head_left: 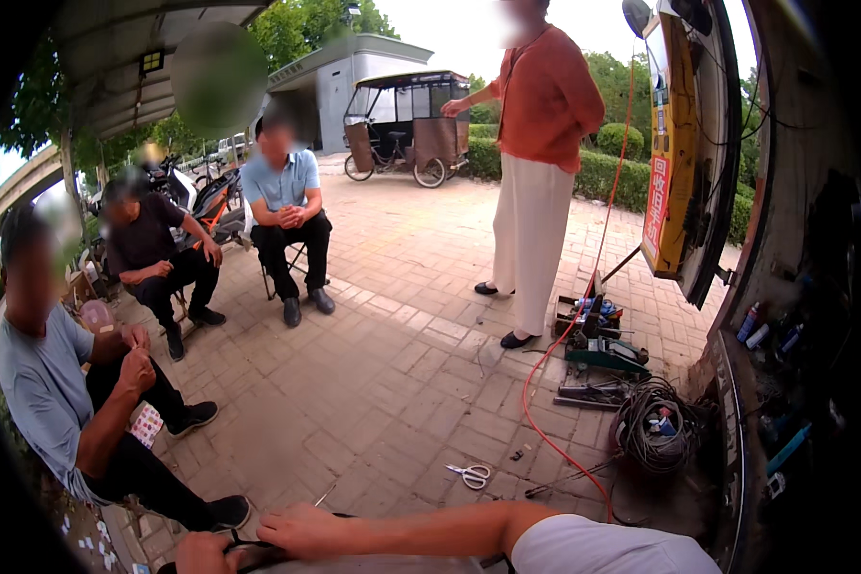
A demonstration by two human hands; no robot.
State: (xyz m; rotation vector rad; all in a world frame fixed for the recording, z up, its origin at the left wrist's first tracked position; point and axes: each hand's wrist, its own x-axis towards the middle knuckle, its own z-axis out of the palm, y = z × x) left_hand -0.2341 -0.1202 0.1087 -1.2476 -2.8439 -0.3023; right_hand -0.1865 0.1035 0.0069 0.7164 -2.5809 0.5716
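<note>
At the lower edge my left hand (206, 553) is closed with its fingers curled, partly cut off by the picture's edge. My right hand (301, 531) lies just to its right, its arm reaching across from a white sleeve. Between the two hands shows a dark, strap-like piece (247, 549), which both seem to grip; most of it is hidden. A thin light rod (326, 492) sticks up just beyond my right hand. Scissors (471, 475) with white handles lie on the paving, beyond my right forearm and touching neither hand.
Three people sit at the left, the nearest (48, 383) close to my left hand. Another person (545, 143) stands ahead. A red hose (536, 421) crosses the paving. A coiled cable (658, 421), a green jack (607, 354) and a toolbox (588, 314) lie at the right.
</note>
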